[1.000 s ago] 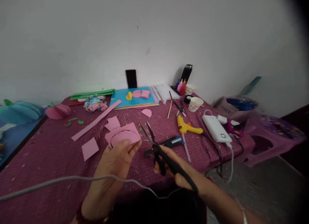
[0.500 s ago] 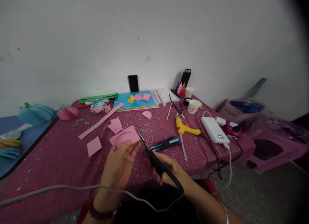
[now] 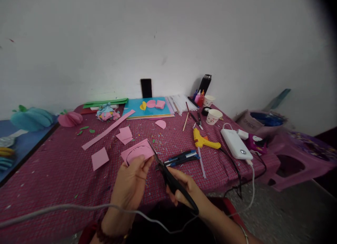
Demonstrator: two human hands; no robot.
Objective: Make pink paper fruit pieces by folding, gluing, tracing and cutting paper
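Note:
My left hand pinches a pink paper piece with a curved line drawn on it, holding it up above the checked maroon tablecloth. My right hand grips black scissors. Their blades point up and left, and the tips meet the right edge of the pink paper. Both hands are low in the middle of the view, close together.
Pink paper squares and a long pink strip lie to the left. A yellow glue gun, blue pens, a white power bank with cable, paper cups and coloured sheets lie beyond. A grey cable crosses near me.
The scissors, open and apart from the paper a second ago, have closed in onto its right edge. The view has shifted slightly; my left hand keeps its hold.

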